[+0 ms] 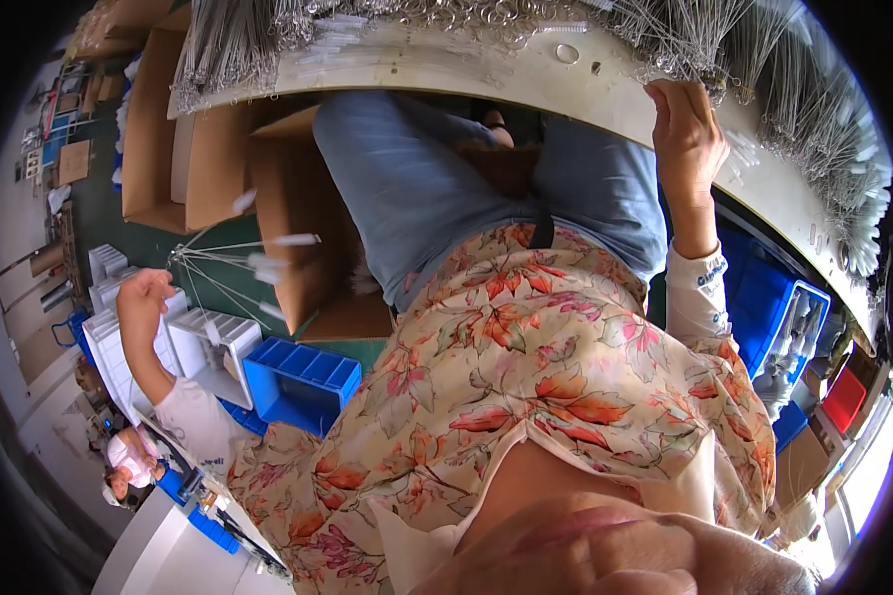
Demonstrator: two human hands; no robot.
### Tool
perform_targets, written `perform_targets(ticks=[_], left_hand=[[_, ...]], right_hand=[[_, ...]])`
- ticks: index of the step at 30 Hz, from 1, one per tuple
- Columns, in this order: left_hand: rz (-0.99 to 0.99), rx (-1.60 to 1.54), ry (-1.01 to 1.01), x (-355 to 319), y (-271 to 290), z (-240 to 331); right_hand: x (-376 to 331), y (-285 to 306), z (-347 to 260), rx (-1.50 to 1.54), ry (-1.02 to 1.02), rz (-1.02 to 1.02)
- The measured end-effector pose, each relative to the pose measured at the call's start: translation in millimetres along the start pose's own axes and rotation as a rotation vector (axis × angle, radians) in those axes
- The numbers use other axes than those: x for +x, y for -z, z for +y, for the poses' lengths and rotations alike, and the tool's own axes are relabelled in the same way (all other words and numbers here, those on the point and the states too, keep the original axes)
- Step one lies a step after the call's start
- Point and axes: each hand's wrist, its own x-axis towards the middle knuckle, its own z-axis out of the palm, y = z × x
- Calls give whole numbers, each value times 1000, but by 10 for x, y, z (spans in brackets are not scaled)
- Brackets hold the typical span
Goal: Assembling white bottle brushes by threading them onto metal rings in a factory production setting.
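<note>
Left hand [141, 296] raised out to the side over the floor, fingers curled tight around the gathered ends of a bunch of thin metal wires [230, 260], stiff and straight, fanning outward to the right like spokes, each tipped with a small white tube-like sleeve. Right hand [687, 134] up at the curved edge of the pale, scuffed worktable [486, 67], fingers bent and closed among a dense heap of the same slender grey wires [774, 74] lying along the rim; exactly how many pinched there, cannot tell. More wire piled in a bristly silver mass at the table's far left [228, 45], with small metal rings scattered across the worn surface. Below the table, soft blue denim over the knees, then a loose blouse of thin fabric printed with orange and pink leaves on cream. White cuffed sleeves at both wrists. Beneath the left hand, white ribbed plastic trays [208, 342] and a blue plastic bin with moulded compartments [301, 382], hard and glossy, resting on the green floor. Plain brown cardboard boxes [268, 198] stacked beside the knees, matte and creased. Another blue crate [779, 317] under the table at the right.
</note>
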Motion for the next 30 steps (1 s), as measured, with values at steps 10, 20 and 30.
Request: perform_targets(ticks=[10,20,30], left_hand=[[-1,72,-101,-101,-340,742],[-195,-177,-220,-123,-656,1088],[-339,-225,-587,-346,-992,1649]], right_hand=[[72,173,338,97,24,182],[698,516,1153,1029,-591,579],[762,719,1821,2360,-432,-223]])
